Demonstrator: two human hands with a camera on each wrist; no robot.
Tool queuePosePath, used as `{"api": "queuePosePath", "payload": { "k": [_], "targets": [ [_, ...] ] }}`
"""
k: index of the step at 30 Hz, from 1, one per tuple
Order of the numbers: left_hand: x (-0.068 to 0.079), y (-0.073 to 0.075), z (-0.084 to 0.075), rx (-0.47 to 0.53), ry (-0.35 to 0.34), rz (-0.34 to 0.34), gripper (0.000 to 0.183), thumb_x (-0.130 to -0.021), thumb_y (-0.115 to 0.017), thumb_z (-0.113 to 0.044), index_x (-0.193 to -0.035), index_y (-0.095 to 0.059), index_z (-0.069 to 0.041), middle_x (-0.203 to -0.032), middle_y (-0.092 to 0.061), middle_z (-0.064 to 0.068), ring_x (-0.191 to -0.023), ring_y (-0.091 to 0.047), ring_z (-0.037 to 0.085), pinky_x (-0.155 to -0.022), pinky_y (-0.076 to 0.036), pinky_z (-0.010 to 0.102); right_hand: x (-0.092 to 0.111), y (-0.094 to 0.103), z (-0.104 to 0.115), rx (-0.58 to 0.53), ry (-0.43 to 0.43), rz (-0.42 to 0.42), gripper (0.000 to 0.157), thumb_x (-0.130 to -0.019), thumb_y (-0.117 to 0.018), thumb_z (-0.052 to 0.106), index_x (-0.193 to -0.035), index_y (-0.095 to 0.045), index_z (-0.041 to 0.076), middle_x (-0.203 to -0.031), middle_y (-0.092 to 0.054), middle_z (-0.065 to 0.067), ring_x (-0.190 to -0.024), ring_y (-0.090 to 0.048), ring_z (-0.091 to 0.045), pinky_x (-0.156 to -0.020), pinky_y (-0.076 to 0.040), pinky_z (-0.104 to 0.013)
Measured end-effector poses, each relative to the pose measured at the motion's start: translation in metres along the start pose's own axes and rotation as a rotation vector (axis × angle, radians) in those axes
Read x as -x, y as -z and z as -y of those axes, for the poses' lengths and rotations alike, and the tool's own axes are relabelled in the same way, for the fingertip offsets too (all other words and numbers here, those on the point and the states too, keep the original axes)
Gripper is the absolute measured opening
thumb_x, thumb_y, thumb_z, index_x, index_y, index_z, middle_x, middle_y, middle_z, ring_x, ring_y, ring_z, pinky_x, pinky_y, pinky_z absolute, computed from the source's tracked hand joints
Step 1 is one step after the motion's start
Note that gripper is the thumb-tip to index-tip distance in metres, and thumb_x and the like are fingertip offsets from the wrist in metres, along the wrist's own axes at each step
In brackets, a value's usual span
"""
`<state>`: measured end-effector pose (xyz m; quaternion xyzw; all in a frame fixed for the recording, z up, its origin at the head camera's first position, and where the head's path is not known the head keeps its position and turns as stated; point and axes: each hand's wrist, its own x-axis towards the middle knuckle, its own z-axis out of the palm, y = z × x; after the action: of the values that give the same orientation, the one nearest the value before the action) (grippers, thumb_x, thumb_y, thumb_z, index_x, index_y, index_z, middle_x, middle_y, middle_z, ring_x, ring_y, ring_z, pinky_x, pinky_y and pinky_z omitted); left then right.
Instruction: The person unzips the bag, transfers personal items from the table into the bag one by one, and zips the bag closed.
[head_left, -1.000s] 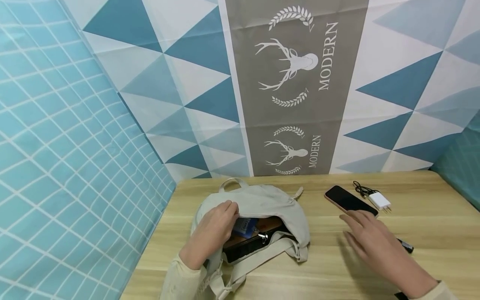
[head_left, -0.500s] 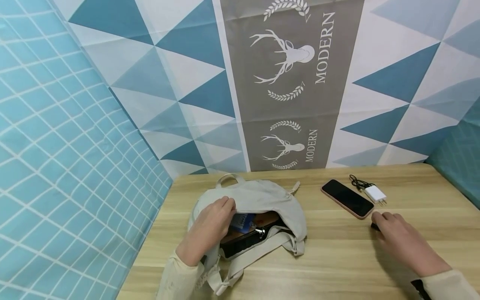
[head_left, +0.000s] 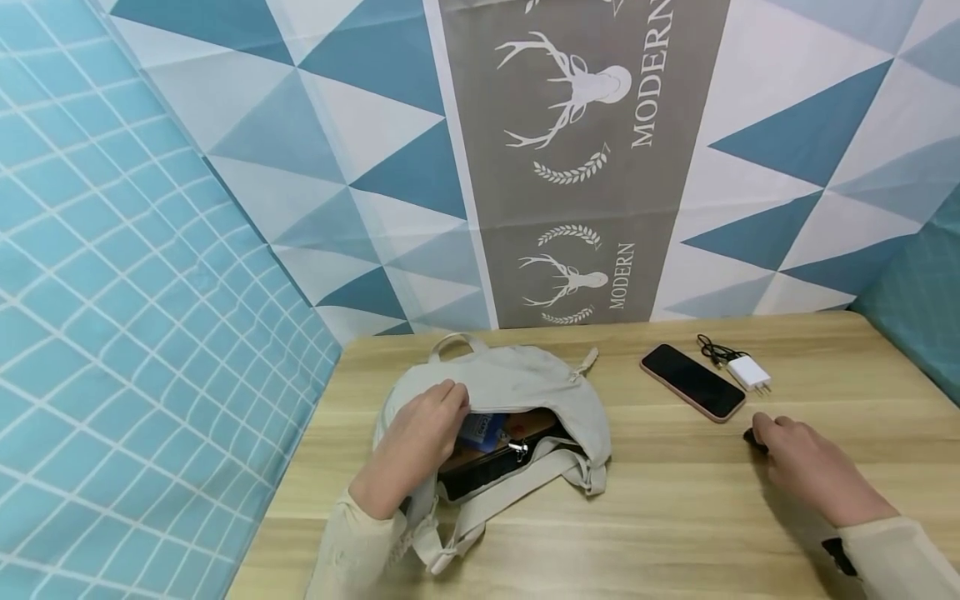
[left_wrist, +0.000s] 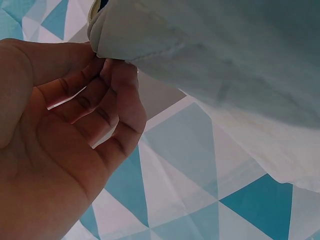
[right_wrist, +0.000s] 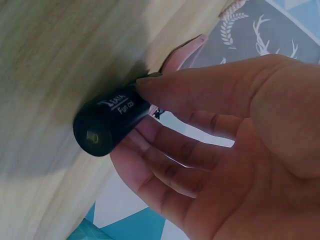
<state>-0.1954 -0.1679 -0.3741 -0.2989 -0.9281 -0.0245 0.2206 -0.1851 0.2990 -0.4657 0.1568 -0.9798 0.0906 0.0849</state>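
Note:
A cream backpack [head_left: 517, 379] lies on the wooden table with its mouth gaping toward me. My left hand [head_left: 416, 446] pinches the upper edge of that opening between thumb and fingers; the left wrist view shows the cloth [left_wrist: 175, 55] at the fingertips. Inside the bag sit a blue card-like packet [head_left: 482, 431], something brown and a dark edge with a silver zip pull [head_left: 518, 450]. My right hand [head_left: 813, 467] pinches a small black lipstick-like tube [right_wrist: 112, 120] with white lettering, just above the tabletop. Its far end is hidden by the thumb.
Beyond the right hand lies a phone [head_left: 693, 382] with a pink edge, screen up. Beside it are a white charger plug [head_left: 748, 373] and a coiled black cable [head_left: 716, 353]. The bag's strap [head_left: 510, 504] trails over the table [head_left: 637, 533] toward me.
My right hand has gone from reaching over the phone's near end to pinching the black tube, which lay on the table. The left hand keeps its hold on the bag's edge.

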Motion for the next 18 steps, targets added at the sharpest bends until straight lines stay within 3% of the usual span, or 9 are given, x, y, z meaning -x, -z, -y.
{"api": "queuePosePath", "payload": {
  "k": [5,13,18],
  "targets": [
    [-0.002,0.000,0.000,0.009,-0.004,0.001,0.007,-0.088,-0.053,-0.011,-0.081,-0.052,-0.012,-0.071,-0.044,-0.005,-0.061,-0.039,0.007,-0.054,-0.039,0.020,-0.001,0.002,-0.002,-0.002,0.008,-0.011,0.019,-0.070,-0.059,-0.007,-0.078,-0.046,0.004,-0.063,-0.047,-0.006,-0.053,-0.048,-0.021,-0.044,-0.038,-0.036],
    [-0.002,0.002,0.000,0.020,-0.014,0.000,0.007,-0.089,-0.052,-0.011,-0.082,-0.053,-0.012,-0.072,-0.045,-0.004,-0.061,-0.041,0.006,-0.055,-0.040,0.020,-0.002,0.009,0.003,-0.015,-0.028,0.058,0.025,-0.066,-0.064,-0.005,-0.081,-0.047,0.007,-0.069,-0.049,-0.006,-0.057,-0.048,-0.021,-0.045,-0.037,-0.035],
    [-0.002,0.002,0.001,0.025,-0.009,0.006,0.006,-0.088,-0.053,-0.011,-0.082,-0.053,-0.011,-0.072,-0.046,-0.004,-0.062,-0.042,0.007,-0.056,-0.041,0.020,-0.004,0.017,0.018,-0.002,0.024,0.059,0.029,-0.065,-0.068,-0.005,-0.082,-0.048,0.009,-0.070,-0.049,-0.003,-0.059,-0.048,-0.017,-0.048,-0.037,-0.031]
  ]
}}
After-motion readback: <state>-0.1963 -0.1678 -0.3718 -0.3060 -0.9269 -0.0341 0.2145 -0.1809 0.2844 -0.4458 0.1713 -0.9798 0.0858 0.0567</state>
